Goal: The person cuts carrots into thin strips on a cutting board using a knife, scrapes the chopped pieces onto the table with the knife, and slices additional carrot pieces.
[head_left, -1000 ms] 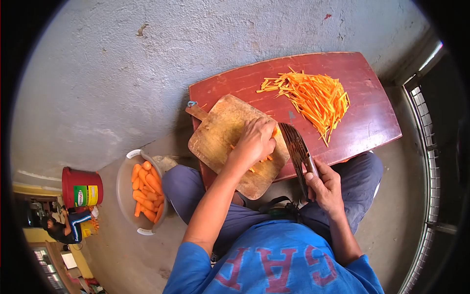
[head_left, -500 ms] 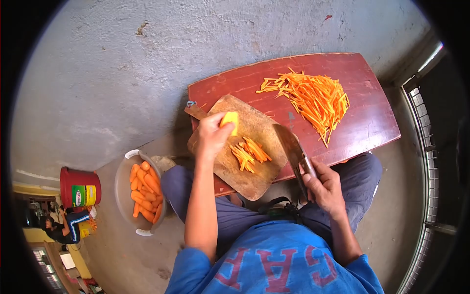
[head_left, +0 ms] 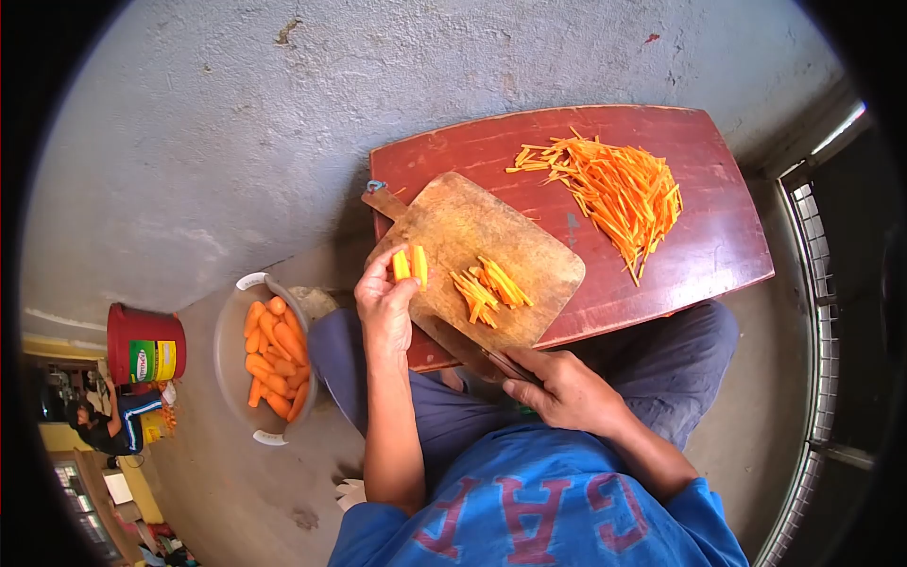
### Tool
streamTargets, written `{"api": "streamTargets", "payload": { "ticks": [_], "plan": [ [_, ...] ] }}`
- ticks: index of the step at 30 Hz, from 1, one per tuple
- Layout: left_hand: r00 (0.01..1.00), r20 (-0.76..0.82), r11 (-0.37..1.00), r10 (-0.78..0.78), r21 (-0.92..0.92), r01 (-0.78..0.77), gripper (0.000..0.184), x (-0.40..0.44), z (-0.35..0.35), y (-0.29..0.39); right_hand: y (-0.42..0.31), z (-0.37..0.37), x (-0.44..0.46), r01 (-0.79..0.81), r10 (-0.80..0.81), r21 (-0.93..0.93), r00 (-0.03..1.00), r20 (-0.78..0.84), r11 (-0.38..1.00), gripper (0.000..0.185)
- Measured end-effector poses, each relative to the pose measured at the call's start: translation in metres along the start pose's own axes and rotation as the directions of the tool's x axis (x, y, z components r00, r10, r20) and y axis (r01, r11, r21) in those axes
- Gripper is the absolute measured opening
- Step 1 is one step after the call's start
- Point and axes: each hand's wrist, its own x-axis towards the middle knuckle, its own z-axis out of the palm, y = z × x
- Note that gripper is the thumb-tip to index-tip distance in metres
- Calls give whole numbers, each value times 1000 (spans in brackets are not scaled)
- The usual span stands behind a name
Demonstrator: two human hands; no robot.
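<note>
Over the left side of the wooden cutting board point(head_left: 529, 236), my left hand point(head_left: 385, 300) pinches yellow-orange carrot pieces point(head_left: 410, 266) between thumb and fingers. My right hand point(head_left: 567, 389) grips the handle of a large knife point(head_left: 463, 348), whose blade points up-left along the board's near edge. Two small bunches of cut carrot sticks point(head_left: 490, 289) lie on the board. Beyond it, on the red table point(head_left: 704, 236), is a big pile of carrot strips point(head_left: 625, 194).
A grey tub point(head_left: 227, 354) of whole peeled carrots point(head_left: 276, 354) stands on the floor at the left. Farther left are a red bucket point(head_left: 118, 345) and a seated person point(head_left: 118, 425). A wall rises behind the table; a metal grille is at the right.
My left hand has lifted off the board with carrot pieces and moved left, uncovering the cut sticks. The knife has swung left to the board's near edge in my right hand.
</note>
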Motion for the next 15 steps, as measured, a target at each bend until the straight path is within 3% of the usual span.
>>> {"api": "streamTargets", "payload": {
  "ticks": [4, 7, 9, 11, 15],
  "plan": [
    [997, -56, 997, 43, -58, -47, 57, 3, -1, -5, -3, -3, 11, -39, 38, -57, 999, -30, 998, 47],
    [999, -41, 999, 9, -48, -11, 59, 2, -9, -7, 4, -7, 19, -16, 8, -53, 989, -149, 998, 46],
    [999, -25, 998, -27, -58, 26, 60, -3, -7, -13, -2, -25, 24, -134, 110, -126, 978, -178, 983, 42],
    [998, -14, 996, -65, -62, 64, 60, -10, 3, -16, 21, -39, 27, -140, 108, -104, 959, -263, 985, 39],
    [989, 34, 987, -143, -74, 146, 66, -30, 23, -25, 62, -88, 38, -58, -76, -226, 838, -540, 972, 34]
  ]
}}
